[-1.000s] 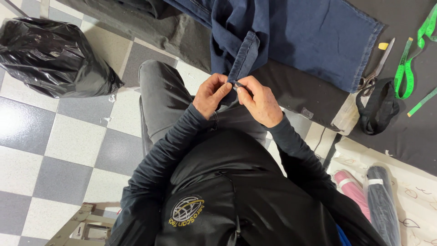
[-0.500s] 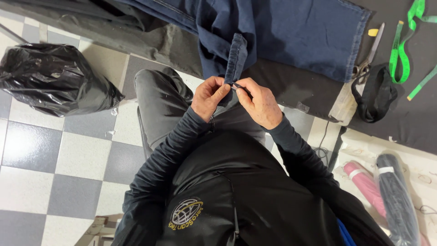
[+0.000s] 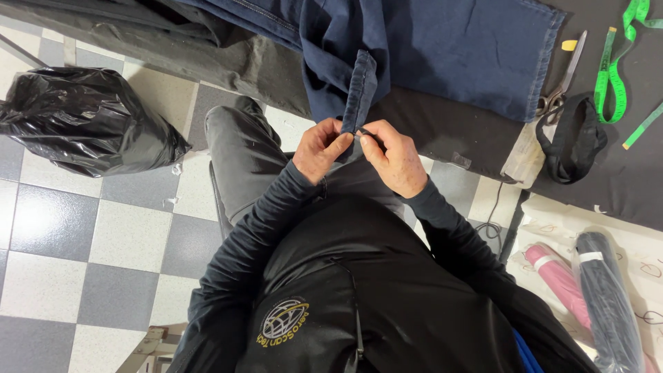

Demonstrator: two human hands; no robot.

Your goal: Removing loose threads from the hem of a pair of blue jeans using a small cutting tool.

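Observation:
Dark blue denim trousers (image 3: 442,48) lie on a black-covered table, and one hem strip (image 3: 360,90) hangs over the edge toward me. My left hand (image 3: 319,148) pinches the lower end of that strip between thumb and fingers. My right hand (image 3: 394,157) grips the same end from the right, with a small dark tool between its fingers, too small to identify. The two hands touch at the strip's tip, above my lap.
A full black plastic bag (image 3: 83,121) sits on the checkered floor (image 3: 83,235) at left. On the table at right lie scissors (image 3: 563,79), a green measuring tape (image 3: 611,65) and a black strap (image 3: 573,141). Pink and dark fabric rolls (image 3: 587,290) rest at lower right.
The view has shifted slightly, so the table and bag sit a little differently in frame. My hands keep hold of the hem end, with small finger movements.

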